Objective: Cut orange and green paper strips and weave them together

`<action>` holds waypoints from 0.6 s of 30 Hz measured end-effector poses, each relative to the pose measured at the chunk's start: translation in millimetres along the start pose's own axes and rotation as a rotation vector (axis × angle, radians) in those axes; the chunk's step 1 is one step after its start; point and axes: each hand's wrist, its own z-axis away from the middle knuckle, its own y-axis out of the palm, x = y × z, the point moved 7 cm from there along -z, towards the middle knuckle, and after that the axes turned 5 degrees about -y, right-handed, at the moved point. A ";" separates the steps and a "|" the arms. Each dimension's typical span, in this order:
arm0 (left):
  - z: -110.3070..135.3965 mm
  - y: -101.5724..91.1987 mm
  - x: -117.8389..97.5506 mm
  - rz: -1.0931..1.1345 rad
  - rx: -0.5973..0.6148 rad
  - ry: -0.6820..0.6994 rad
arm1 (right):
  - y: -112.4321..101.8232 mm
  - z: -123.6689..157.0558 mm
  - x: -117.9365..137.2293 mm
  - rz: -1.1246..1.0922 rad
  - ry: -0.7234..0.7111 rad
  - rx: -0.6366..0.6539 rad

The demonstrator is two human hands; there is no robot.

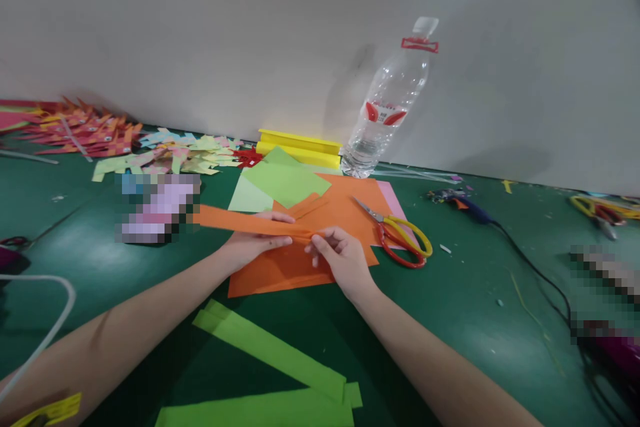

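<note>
A long folded orange paper strip (235, 221) is held up between both hands, its free end sticking out to the left. My left hand (255, 240) is closed on its middle, thumb in front and fingers behind. At the right end, my right hand (340, 253) pinches the strip between thumb and fingers. Beneath the hands lie orange paper sheets (350, 207), with a light green square (285, 177) on top at the back. Scissors (403, 237) with red and yellow handles rest on the sheets' right side.
Green paper strips (280, 347) lie in front of me. A water bottle (385, 107) leans against the grey partition (225, 33). Paper scraps (185, 152) and a pile of folded red-orange pieces (85, 130) are at back left. A corded tool (475, 210) lies right, its cable running forward.
</note>
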 end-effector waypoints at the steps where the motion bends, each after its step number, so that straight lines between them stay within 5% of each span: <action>1: 1.2 3.1 -2.0 -0.039 0.037 0.002 | 2.9 1.2 0.5 0.040 -0.001 0.033; 6: 4.4 13.2 -12.9 -0.228 0.128 0.058 | 10.7 5.2 0.8 0.185 -0.023 0.129; 18: 3.2 9.4 -9.5 -0.345 0.034 0.044 | 14.3 7.8 1.1 0.283 -0.021 0.164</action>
